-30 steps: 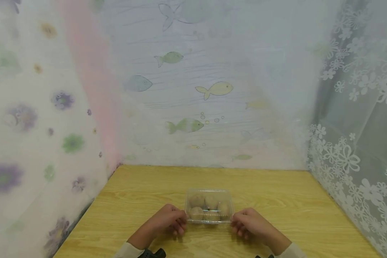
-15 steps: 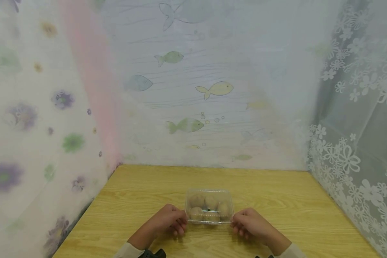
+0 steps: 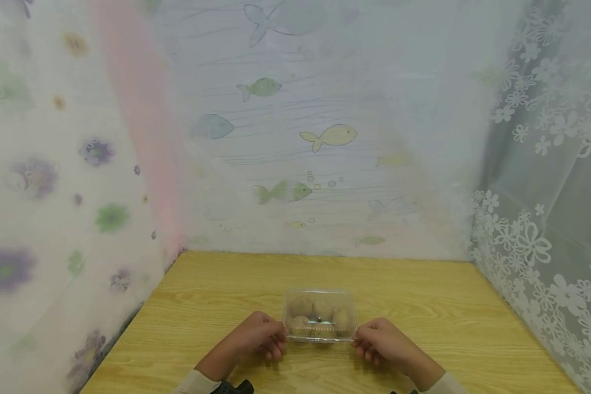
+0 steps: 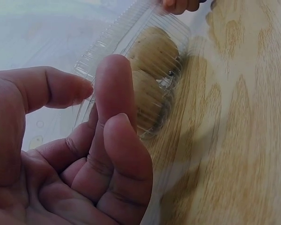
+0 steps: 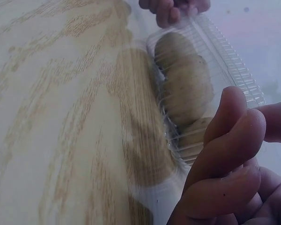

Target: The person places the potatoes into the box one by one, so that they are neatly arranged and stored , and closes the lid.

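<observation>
A clear plastic clamshell box rests on the wooden table, its lid down over several potatoes. My left hand pinches its near left corner between thumb and index finger. At the near right corner, my right hand pinches the edge likewise. The left wrist view shows the ribbed rim of the box beyond the curled fingers, with tan potatoes behind the plastic. In the right wrist view, more potatoes show through the wall, and part of the box is hidden by my fingers.
The light wooden tabletop extends around the box. A back sheet printed with fish hangs behind the table. Flowered sheeting stands at the left and a translucent flowered curtain at the right.
</observation>
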The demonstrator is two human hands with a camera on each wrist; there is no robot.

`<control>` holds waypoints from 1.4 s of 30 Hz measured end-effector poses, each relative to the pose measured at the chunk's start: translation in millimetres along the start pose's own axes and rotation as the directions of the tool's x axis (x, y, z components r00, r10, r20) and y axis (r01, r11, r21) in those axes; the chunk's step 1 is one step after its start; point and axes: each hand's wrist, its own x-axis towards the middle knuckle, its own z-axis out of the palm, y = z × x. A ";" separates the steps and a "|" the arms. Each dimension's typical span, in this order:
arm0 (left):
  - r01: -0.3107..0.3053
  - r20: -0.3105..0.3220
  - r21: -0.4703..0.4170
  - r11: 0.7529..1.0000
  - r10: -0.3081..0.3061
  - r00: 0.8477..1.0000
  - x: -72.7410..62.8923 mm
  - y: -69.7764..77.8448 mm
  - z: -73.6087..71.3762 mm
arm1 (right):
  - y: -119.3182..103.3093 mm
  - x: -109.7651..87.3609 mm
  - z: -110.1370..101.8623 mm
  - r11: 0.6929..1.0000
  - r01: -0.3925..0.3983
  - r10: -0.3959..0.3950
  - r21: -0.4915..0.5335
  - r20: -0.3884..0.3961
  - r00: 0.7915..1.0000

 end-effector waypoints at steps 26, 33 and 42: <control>-0.027 0.012 -0.017 0.999 0.027 1.000 0.7 -1.5 0.4 | -0.5 -1.5 -1.4 1.000 0.004 -0.004 0.013 0.027 1.000; -0.028 0.015 -0.012 1.000 0.028 0.999 -0.3 -1.0 0.8 | -1.0 -1.9 -2.2 1.000 -0.008 0.008 -0.003 0.020 1.000; -0.019 0.052 0.012 1.000 0.018 0.998 -3.9 2.3 -8.5 | -2.3 -3.0 -7.5 0.996 -0.012 0.011 -0.083 -0.009 1.000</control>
